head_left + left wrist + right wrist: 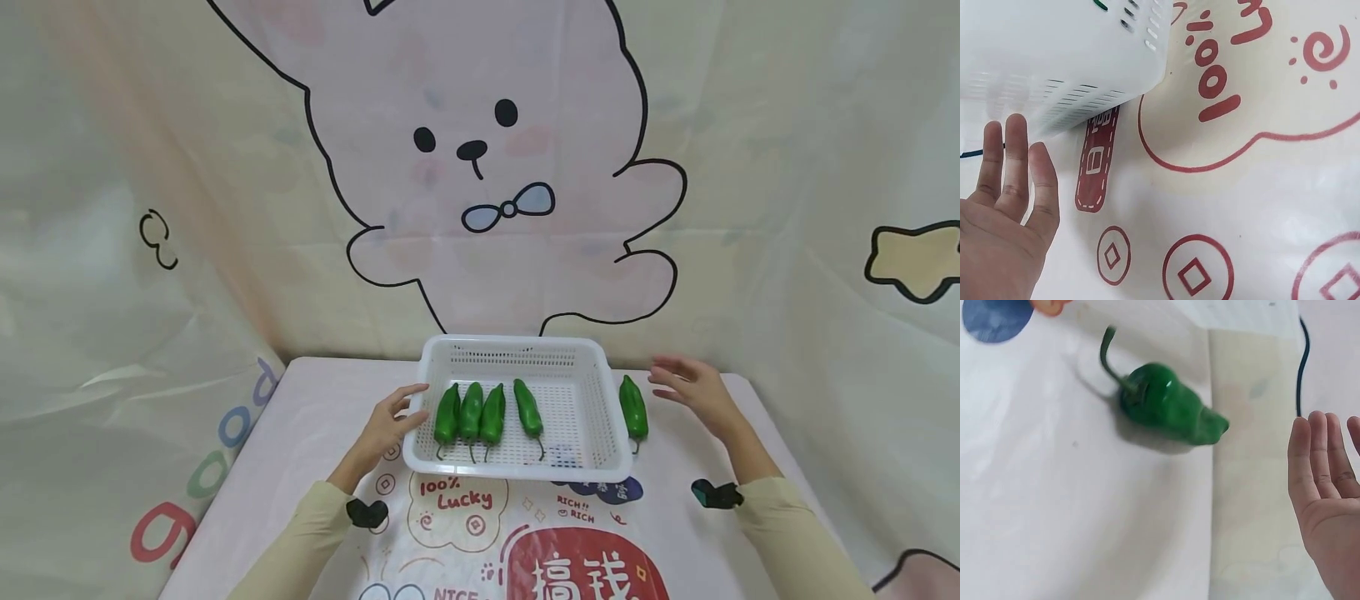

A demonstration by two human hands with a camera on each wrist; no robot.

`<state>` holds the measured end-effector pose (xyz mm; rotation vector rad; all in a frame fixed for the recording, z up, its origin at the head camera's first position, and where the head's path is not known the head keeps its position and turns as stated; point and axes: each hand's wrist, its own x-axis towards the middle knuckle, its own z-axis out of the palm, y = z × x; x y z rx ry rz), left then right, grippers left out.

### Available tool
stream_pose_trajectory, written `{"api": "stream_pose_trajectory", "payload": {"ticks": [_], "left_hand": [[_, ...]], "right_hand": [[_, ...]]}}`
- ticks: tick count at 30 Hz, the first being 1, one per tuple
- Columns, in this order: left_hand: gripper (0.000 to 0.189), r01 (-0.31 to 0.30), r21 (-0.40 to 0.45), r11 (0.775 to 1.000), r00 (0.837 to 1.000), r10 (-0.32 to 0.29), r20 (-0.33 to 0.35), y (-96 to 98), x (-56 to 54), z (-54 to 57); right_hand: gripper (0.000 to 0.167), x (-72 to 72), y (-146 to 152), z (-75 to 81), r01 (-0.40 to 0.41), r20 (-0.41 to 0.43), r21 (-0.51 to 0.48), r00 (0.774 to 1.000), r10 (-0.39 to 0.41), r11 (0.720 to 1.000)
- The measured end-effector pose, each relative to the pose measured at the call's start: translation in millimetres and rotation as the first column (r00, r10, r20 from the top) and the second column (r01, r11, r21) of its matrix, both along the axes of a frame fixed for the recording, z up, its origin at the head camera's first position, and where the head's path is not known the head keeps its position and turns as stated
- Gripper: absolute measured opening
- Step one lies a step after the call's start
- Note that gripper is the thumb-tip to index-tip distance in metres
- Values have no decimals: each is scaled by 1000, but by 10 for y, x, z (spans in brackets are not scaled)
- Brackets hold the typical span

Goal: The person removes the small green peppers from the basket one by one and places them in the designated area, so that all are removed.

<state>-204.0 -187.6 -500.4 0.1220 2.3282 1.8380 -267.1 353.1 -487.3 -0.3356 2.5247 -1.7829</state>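
A white plastic basket (517,473) with slotted walls stands on the table. Three green peppers (471,408) lie side by side in its left part, and one more pepper (528,408) is apart from them near the middle. Outside, just right of the basket, another green pepper (633,410) rests on the table with its stem toward the person. My left hand (386,421) is at the basket's left side with fingers extended; whether they touch the rim is unclear. Beyond the outside pepper, to its right, my right hand (1332,512) holds nothing, its fingers straight.
A printed cover (465,521) with red lettering and drawings lies over the table. Behind the basket rises a cloth backdrop (487,275) with a cartoon animal, and more cloth hangs at both sides. Dark bands (367,512) sit at the wrists.
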Motion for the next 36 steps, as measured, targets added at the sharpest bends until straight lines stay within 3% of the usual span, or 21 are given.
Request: {"api": "stream_pose_trajectory", "payload": {"ticks": [6, 12, 18, 26, 32, 36], "left_hand": [[56, 13, 64, 998, 999, -15, 33, -78, -135, -315], [59, 63, 138, 988, 996, -71, 50, -164, -148, -314], [56, 71, 171, 983, 995, -82, 61, -219, -159, -334], [57, 68, 147, 987, 995, -77, 58, -222, -157, -301], [57, 63, 112, 992, 997, -68, 41, -225, -152, -309], [56, 58, 91, 994, 998, -61, 35, -221, -151, -305]], "right_hand": [[50, 32, -158, 214, -41, 18, -18, 999, 41, 999], [47, 20, -375, 375, -70, -13, -45, 998, 69, 997], [49, -34, -615, 519, -93, -20, -43, 996, 92, 995], [46, -148, -936, 650, -195, -60, -120, 980, 189, 973], [46, -215, -1135, 663, -207, -56, -186, 978, 199, 961], [46, -243, -1255, 650, -212, -64, -178, 977, 204, 961]]}}
